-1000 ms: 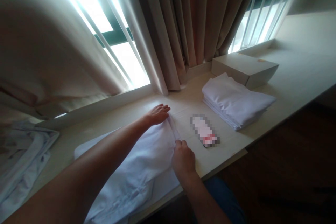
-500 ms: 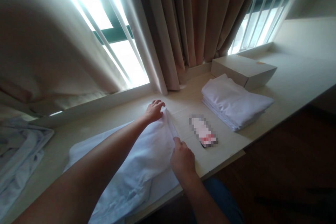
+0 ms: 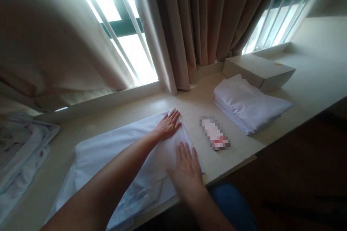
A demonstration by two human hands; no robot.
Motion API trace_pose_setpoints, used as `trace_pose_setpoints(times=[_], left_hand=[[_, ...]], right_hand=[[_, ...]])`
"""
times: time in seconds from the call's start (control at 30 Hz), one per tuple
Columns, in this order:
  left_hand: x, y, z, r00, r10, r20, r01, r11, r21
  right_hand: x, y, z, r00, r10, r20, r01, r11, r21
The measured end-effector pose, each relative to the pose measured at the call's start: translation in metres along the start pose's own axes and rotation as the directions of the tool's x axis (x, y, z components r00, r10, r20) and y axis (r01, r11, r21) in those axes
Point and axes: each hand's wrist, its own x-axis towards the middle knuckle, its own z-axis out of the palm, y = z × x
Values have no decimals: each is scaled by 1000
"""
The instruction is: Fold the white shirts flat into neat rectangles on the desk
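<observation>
1. Your bare right hand (image 3: pixel 187 169) was spread palm-down over the smooth, folded white cloth (image 3: pixel 148 171); contact was unclear.
2. That cloth lay on the pale wooden desk (image 3: pixel 240 148), close to its front edge; a tug towards you could have dragged it over.
3. Your bare left hand (image 3: pixel 168 125) was spread flat near the cloth's far right corner; uneven pressure could have creased it.

The white cloth (image 3: pixel 116 140) is plain, and it lies spread flat on the pale tabletop (image 3: pixel 146 103), coming close to the near edge. Its far side and its right side run almost straight and meet in a corner. The near part is wrinkled, and more than one layer shows at the left end.
</observation>
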Motion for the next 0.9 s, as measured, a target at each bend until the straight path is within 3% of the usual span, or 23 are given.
trace_pose_setpoints(times=[0.17, 0.3, 0.43, 0.53, 0.67, 0.8, 0.9], left_hand=[[-1, 1, -2, 1000, -22, -6, 22, 999, 27], [-8, 14, -14, 995, -49, -87, 54, 997, 55], [-46, 34, -43, 971, -121, -206, 126, 992, 11], [-119, 41, -69, 958, -119, -260, 124, 992, 3], [-265, 33, -86, 955, -181, -236, 192, 981, 28], [-414, 15, -72, 935, -309, -174, 317, 948, 16], [-488, 5, -51, 908, -408, -96, 411, 912, 14]], right_hand=[[-11, -3, 3, 996, 52, 76, -49, 998, -45], [-27, 0, 2, 996, 81, 46, -76, 991, -107], [-54, 6, -7, 998, 63, -17, -65, 983, -172], [-65, 2, -22, 995, 14, -101, -36, 975, -220], [-69, -8, -34, 982, -149, -114, 111, 951, -287], [-75, 4, -25, 974, -191, 122, 220, 925, -309], [-83, 21, -16, 943, -221, 249, 297, 895, -333]])
